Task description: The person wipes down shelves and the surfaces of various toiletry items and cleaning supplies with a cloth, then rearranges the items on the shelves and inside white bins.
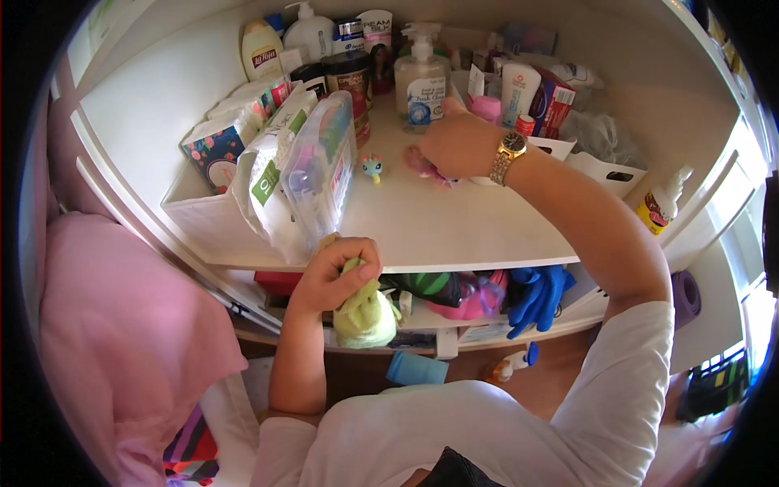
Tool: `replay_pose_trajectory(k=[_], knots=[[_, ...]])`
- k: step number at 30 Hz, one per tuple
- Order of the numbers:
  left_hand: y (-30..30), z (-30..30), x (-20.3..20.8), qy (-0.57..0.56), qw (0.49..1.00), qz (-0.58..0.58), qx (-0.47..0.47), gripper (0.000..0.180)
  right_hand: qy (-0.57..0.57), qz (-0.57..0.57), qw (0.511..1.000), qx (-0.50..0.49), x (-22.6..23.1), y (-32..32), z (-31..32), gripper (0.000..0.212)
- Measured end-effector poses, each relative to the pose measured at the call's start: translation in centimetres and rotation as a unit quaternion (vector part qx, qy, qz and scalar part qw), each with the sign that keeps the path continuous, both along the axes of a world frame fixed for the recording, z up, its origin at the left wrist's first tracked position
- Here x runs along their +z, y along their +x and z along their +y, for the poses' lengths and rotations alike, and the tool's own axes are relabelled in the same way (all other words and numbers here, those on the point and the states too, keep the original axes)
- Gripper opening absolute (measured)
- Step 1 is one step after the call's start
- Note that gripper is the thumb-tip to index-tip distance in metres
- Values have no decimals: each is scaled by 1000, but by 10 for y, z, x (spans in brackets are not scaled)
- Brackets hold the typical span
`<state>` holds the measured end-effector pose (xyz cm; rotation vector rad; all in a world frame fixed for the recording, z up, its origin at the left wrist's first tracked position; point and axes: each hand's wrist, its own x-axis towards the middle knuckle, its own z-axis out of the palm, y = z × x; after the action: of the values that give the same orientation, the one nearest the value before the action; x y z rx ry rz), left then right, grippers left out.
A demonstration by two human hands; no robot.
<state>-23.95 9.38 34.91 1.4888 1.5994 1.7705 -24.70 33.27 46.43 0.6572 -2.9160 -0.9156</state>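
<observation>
A crumpled light-green cloth [365, 316] hangs from my left hand [341, 272], which is closed round its upper end at the shelf's front edge. On the white shelf, my right hand [458, 144], with a watch on the wrist, reaches in with its fingers curled down over a small pink and purple toy [432, 169]. The hand partly covers that toy, so its shape is unclear. Just behind the hand stands a clear pump bottle of liquid soap [422, 81]. A small turquoise toy figure [372, 167] stands to the left, apart from both hands.
Left on the shelf are a clear plastic case [320, 170], a white packet [272, 162] and tissue packs [219, 150]. Bottles and jars line the back. A white bin [604, 170] sits right. Below are blue gloves [540, 296]; a pink cloth [122, 325] hangs left.
</observation>
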Motion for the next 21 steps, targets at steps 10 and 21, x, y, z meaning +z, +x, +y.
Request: replay_pose_trajectory(k=[10, 21], knots=[[0, 1, -1, -7, 1000, 1, 28, 34, -74, 23, 997, -16, -2, -14, 0, 15], [-2, 21, 13, -64, 972, 182, 136, 38, -87, -57, 995, -5, -4, -13, 8, 33]])
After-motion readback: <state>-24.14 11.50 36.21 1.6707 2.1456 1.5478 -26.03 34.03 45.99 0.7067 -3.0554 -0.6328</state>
